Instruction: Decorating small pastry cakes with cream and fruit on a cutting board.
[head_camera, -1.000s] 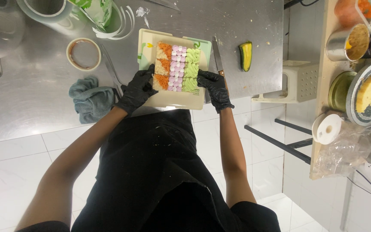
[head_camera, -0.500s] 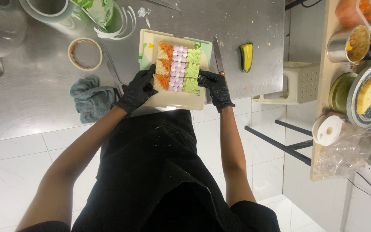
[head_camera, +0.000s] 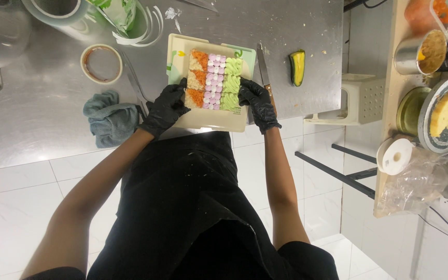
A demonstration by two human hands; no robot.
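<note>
Both my hands wear black gloves. My left hand [head_camera: 165, 106] presses against the left side of a block of sushi pieces [head_camera: 214, 80] with orange, pink and green rows. My right hand [head_camera: 255, 101] presses against its right side. The block rests on a cream cutting board [head_camera: 209, 120] at the near edge of the steel counter [head_camera: 37, 119].
A knife [head_camera: 264, 72] lies right of the board, an avocado piece [head_camera: 297, 67] beyond it. A grey cloth [head_camera: 109, 120] and a small sauce bowl [head_camera: 100, 63] are to the left. A side shelf holds metal pots [head_camera: 421, 52], a cake pan [head_camera: 444, 114] and a paper roll [head_camera: 395, 155].
My hands have shifted slightly along the sides of the sushi block; the block stays on the board.
</note>
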